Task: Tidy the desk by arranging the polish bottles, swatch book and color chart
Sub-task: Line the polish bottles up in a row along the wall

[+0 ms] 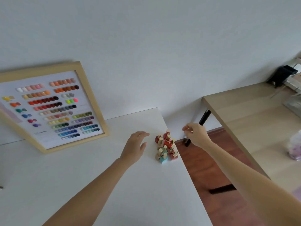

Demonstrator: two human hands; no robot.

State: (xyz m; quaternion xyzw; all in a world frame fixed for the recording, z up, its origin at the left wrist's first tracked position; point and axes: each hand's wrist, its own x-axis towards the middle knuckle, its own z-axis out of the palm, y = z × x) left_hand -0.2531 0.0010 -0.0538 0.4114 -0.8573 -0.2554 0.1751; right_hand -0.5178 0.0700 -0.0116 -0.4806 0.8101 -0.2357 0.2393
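Several polish bottles [166,146] with gold caps, red, orange and teal, stand in a tight cluster at the right edge of the white desk [97,173]. My left hand [135,147] hovers flat just left of the cluster, fingers apart, holding nothing. My right hand [196,134] hangs above and to the right of the bottles, past the desk edge, fingers loosely curled with nothing visible in them. The framed color chart [50,106] leans against the wall at the back left of the desk. No swatch book is in view.
A wooden table [254,121] stands to the right across a gap of brown floor [205,176]. It carries a black holder [282,75] at the back and a pale pink bag [295,145] at the frame's right edge.
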